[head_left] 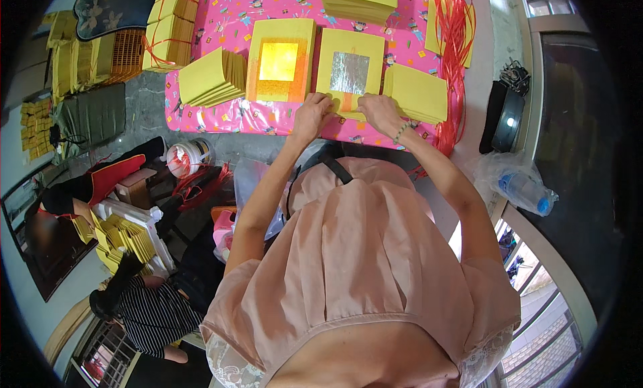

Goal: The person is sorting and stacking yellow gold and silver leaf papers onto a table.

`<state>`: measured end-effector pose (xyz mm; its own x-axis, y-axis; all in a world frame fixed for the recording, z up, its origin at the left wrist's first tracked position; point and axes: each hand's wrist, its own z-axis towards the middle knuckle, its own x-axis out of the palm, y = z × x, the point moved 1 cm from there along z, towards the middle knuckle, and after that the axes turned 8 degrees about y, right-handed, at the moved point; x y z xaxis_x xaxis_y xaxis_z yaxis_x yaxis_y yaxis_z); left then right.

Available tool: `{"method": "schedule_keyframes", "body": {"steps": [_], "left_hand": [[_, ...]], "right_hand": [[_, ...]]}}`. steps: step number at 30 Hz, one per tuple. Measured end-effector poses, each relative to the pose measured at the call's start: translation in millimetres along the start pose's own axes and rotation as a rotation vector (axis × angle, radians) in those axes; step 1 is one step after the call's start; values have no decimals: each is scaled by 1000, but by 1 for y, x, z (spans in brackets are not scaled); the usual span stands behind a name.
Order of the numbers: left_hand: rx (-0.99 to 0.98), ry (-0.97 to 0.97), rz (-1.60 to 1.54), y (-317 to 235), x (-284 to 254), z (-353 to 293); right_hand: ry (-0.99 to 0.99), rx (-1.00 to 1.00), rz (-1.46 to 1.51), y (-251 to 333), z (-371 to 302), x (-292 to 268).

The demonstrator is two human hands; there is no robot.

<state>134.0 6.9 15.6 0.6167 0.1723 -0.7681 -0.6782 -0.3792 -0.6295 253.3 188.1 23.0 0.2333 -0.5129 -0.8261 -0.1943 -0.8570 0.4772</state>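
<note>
My left hand [312, 117] and my right hand [380, 113] are at the near edge of a yellow paper sheet with a silver foil square [349, 72]. The fingers of both are closed on that edge, which looks folded up between them. An orange strip shows below the foil. To the left lies a stack of yellow paper with a gold foil square on an orange patch [279, 61]. Fanned folded yellow papers [213, 79] rest at its left side, and another folded yellow pile [416, 93] sits beside my right hand.
A pink patterned cloth [231, 18] covers the table. Red strings [453, 60] hang over its right side. Tied yellow bundles [169, 30] stand at the far left, another yellow stack [358, 1] at the back. A co-worker in stripes [157, 318] sits lower left, near a white bucket [189, 158].
</note>
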Motion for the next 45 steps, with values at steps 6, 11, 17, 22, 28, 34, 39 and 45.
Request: {"method": "schedule_keyframes", "body": {"steps": [6,11,17,22,28,34,39,45], "left_hand": [[3,8,8,1,-1,1],[-16,10,-10,4,-1,3],[1,15,-4,5,-1,3],[-1,4,-11,3,-3,3],[-21,-1,-30,4,-2,2],[-21,3,-26,5,-1,2],[-9,-6,-42,7,0,3],[-26,-7,-48,4,-2,4]], "right_hand": [[-2,2,15,0,1,-1],[-3,10,30,0,0,-4],[0,1,36,-2,0,-4],[18,3,34,-3,0,-3],[11,9,36,-1,0,-4],[5,-5,2,-3,-1,2],[-5,-78,-69,1,-8,3],[-42,-83,-98,3,-8,6]]}}
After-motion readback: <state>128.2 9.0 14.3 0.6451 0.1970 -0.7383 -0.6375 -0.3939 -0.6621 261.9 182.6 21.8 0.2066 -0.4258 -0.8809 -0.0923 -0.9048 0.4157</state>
